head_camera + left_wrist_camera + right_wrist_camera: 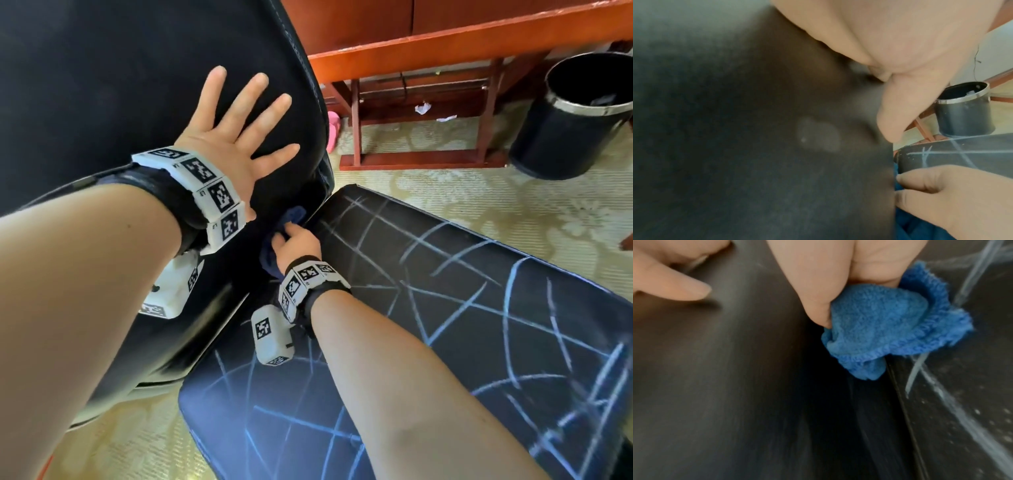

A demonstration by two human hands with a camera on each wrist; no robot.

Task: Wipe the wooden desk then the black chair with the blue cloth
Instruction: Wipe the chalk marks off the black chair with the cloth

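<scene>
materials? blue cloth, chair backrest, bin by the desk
Blue cloth: looks like microfibre terry, a fuzzy looped pile with a stitched hem, bunched in the right hand.
Black chair backrest: probably smooth faux or real leather, with a soft sheen and a stitched seam along the edge.
Round black waste bin: black body, material unclear; the shiny silver rim band looks metal.

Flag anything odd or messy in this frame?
Yes. The chair seat is criss-crossed with pale blue chalk-like lines, not yet wiped. The right hand holds the blue cloth at the seat-back crease. Crumpled white paper scraps lie on the floor under the wooden desk.
</scene>
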